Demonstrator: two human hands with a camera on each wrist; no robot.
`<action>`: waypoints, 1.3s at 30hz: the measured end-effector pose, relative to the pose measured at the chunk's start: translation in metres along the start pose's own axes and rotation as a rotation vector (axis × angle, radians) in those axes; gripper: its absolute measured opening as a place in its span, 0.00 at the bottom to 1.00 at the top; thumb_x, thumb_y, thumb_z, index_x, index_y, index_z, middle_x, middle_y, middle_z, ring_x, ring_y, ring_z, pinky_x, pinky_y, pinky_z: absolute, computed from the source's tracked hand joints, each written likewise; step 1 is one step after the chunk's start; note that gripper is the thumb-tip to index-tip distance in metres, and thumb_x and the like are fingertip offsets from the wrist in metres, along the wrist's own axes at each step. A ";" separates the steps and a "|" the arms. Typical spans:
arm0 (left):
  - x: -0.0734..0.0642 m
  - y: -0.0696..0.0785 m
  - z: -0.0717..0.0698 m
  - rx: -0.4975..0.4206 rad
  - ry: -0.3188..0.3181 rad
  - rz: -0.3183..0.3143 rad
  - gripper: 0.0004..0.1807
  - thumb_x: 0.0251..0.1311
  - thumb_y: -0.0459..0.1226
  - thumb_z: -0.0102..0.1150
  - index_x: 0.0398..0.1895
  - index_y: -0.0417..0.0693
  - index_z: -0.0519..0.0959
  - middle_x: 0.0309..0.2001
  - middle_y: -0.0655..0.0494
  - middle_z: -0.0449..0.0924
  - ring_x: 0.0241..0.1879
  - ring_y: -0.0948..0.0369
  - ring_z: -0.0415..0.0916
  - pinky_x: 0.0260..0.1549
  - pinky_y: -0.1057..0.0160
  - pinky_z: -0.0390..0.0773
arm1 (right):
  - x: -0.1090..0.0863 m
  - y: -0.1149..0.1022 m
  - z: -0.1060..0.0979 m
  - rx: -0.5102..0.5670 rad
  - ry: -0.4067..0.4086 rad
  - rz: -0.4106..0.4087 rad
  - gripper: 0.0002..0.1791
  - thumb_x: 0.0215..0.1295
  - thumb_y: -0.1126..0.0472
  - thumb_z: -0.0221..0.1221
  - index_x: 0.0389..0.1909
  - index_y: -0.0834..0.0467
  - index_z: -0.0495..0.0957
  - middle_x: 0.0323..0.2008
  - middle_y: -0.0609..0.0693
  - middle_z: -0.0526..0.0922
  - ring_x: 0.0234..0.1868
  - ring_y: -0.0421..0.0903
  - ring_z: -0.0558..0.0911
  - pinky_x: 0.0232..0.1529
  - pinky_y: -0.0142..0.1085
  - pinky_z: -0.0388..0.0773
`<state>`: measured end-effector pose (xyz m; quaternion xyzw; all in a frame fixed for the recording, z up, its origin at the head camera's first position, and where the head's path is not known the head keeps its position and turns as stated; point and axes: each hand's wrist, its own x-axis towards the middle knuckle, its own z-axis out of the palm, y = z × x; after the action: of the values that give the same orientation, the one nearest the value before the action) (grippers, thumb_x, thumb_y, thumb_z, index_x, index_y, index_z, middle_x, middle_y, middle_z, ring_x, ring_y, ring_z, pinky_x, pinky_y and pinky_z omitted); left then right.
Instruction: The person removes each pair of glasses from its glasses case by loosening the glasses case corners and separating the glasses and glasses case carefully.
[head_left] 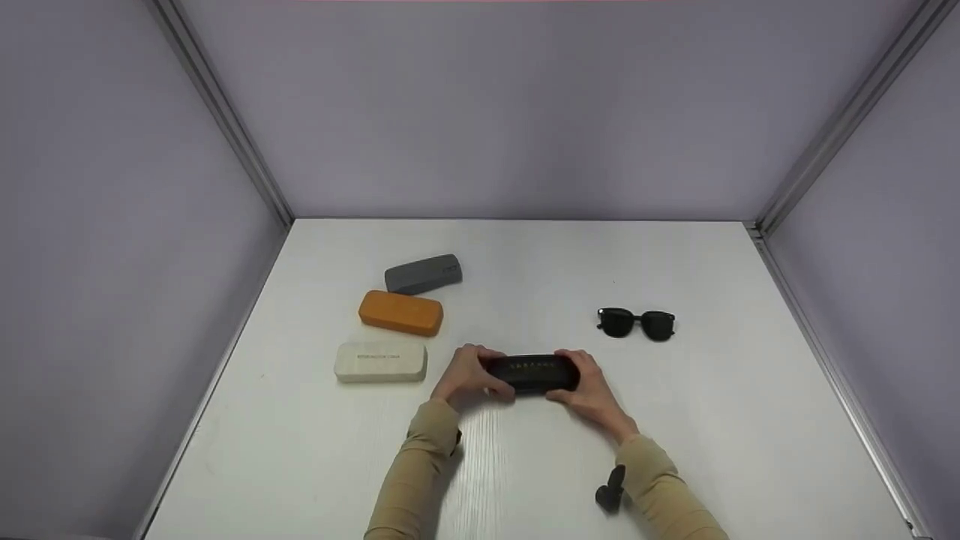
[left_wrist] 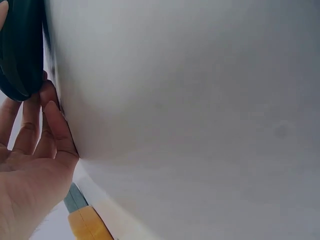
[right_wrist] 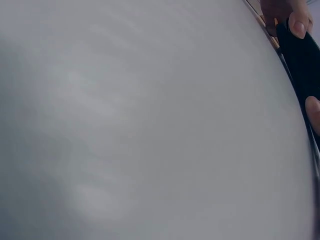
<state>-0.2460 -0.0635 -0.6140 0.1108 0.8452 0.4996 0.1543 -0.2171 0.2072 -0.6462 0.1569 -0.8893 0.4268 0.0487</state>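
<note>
A black glasses case (head_left: 534,373) with small gold lettering lies between my two hands near the middle of the white table, and its lid is closed. My left hand (head_left: 471,373) grips its left end, thumb on the near side and fingers on the far side. The right end is held the same way by my right hand (head_left: 592,391). In the left wrist view the dark case (left_wrist: 22,50) meets the fingertips of the left hand (left_wrist: 42,135). At the right edge of the right wrist view, thumbs press the case's near side (right_wrist: 302,65).
Left of the hands lie a white glasses case (head_left: 381,362), an orange case (head_left: 401,312) and a grey case (head_left: 424,274). Black sunglasses (head_left: 636,324) rest to the right, lenses toward me. Pale panels stand around the table (head_left: 750,420) on the left, back and right.
</note>
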 end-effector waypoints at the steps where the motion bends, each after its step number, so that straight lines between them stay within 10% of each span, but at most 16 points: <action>1: 0.000 0.000 0.000 0.002 -0.001 -0.001 0.34 0.34 0.42 0.86 0.52 0.49 0.86 0.50 0.50 0.85 0.51 0.56 0.79 0.58 0.55 0.78 | 0.000 0.000 0.000 0.001 0.001 -0.002 0.41 0.44 0.58 0.80 0.62 0.61 0.75 0.56 0.56 0.79 0.62 0.56 0.76 0.68 0.56 0.69; 16: 0.005 -0.002 -0.007 -0.093 -0.055 -0.068 0.32 0.39 0.44 0.84 0.52 0.47 0.87 0.53 0.48 0.85 0.53 0.55 0.79 0.58 0.55 0.78 | 0.000 0.000 -0.001 0.029 -0.020 -0.004 0.45 0.44 0.58 0.80 0.66 0.61 0.72 0.59 0.60 0.78 0.64 0.59 0.75 0.69 0.56 0.67; 25: 0.007 -0.002 -0.010 -0.288 -0.073 -0.093 0.21 0.50 0.49 0.77 0.42 0.45 0.90 0.36 0.56 0.89 0.34 0.65 0.72 0.39 0.65 0.73 | 0.000 0.004 0.000 0.124 -0.022 0.002 0.57 0.42 0.61 0.81 0.74 0.61 0.60 0.64 0.59 0.75 0.67 0.57 0.73 0.68 0.54 0.68; 39: 0.008 -0.007 -0.002 -0.311 -0.049 -0.092 0.28 0.60 0.58 0.66 0.52 0.45 0.86 0.54 0.48 0.85 0.60 0.52 0.77 0.67 0.50 0.71 | -0.003 0.003 -0.001 0.103 -0.035 0.071 0.63 0.44 0.56 0.80 0.79 0.57 0.51 0.68 0.66 0.68 0.70 0.63 0.68 0.72 0.59 0.62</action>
<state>-0.2540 -0.0660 -0.6207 0.0587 0.7578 0.6140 0.2128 -0.2154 0.2101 -0.6489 0.1348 -0.8718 0.4709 0.0099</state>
